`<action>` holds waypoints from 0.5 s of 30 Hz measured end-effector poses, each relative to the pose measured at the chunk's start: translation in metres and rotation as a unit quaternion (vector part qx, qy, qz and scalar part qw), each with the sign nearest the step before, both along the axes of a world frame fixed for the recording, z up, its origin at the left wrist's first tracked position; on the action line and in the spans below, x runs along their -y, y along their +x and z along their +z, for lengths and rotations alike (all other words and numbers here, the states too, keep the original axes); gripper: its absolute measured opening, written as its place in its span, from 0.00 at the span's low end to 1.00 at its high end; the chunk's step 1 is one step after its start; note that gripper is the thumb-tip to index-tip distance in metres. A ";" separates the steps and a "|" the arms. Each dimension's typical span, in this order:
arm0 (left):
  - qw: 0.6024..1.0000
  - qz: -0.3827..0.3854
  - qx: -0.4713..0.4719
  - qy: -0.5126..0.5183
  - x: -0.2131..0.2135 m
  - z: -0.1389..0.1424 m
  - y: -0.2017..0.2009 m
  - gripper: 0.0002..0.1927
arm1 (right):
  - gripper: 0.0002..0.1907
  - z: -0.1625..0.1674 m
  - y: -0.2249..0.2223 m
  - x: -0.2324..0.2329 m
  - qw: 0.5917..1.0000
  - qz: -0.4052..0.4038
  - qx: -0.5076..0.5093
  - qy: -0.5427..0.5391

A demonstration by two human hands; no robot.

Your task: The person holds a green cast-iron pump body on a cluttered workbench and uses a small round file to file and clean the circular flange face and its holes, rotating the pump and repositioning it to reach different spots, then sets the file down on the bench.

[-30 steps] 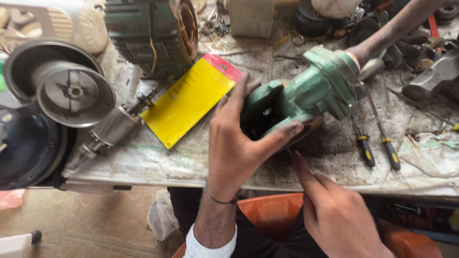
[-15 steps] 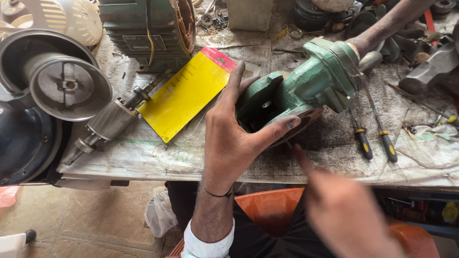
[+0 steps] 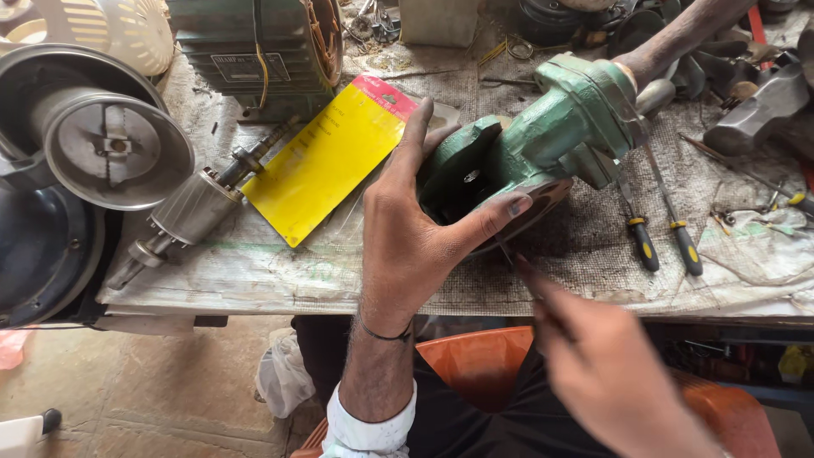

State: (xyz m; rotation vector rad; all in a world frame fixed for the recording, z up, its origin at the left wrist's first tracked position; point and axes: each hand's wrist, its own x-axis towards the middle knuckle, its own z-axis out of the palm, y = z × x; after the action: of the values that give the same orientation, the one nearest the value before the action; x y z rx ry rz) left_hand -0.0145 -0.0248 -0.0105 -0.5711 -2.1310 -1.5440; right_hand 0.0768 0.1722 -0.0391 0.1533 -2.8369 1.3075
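— Where is the green pump body (image 3: 543, 144)?
— On the workbench (image 3: 280, 271), beside the yellow card (image 3: 326, 165); the left hand (image 3: 415, 233) is clamped around it.
— The right hand (image 3: 606, 373)?
— Blurred below it; I cannot tell its grip.

Card (image 3: 326, 165) left of pump housing (image 3: 543, 140)

We count one green cast pump housing (image 3: 543, 144), one yellow card with a red top edge (image 3: 326, 161), one grey rotor on its shaft (image 3: 191, 212), one green wound motor body (image 3: 254, 42) and one round metal end cover (image 3: 110, 148). Two screwdrivers with black-and-yellow handles (image 3: 661, 242) lie side by side, and we make out what may be a third yellow-tipped tool at the right edge, too small to be sure. Three hands show: two of our own and one other person's at the top.
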 end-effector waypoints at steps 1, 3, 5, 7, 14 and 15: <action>1.000 0.001 -0.004 0.000 0.000 -0.001 -0.001 0.52 | 0.30 0.006 -0.002 0.000 1.000 -0.016 -0.004 -0.010; 1.000 0.003 -0.008 -0.002 -0.001 -0.002 -0.001 0.52 | 0.25 0.013 -0.005 0.000 0.998 -0.046 -0.009 -0.032; 1.000 -0.003 0.003 0.005 -0.002 -0.002 0.001 0.51 | 0.29 0.013 -0.006 -0.002 1.000 -0.004 0.009 0.003; 1.000 -0.011 0.004 0.013 -0.004 -0.001 0.000 0.51 | 0.29 0.008 -0.004 -0.011 0.996 0.024 0.062 -0.053; 1.000 -0.019 -0.007 0.013 -0.008 -0.003 -0.001 0.50 | 0.24 -0.017 0.010 -0.096 0.962 -0.208 -0.100 0.146; 1.000 -0.024 -0.008 0.015 -0.008 -0.004 0.000 0.49 | 0.24 -0.022 0.005 -0.104 0.934 -0.272 -0.111 0.206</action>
State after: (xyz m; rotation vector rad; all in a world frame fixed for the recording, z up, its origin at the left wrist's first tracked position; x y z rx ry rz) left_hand -0.0147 -0.0172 -0.0148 -0.6262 -2.0940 -1.5892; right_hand 0.0817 0.2765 -0.0615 -0.4251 -2.6271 0.5459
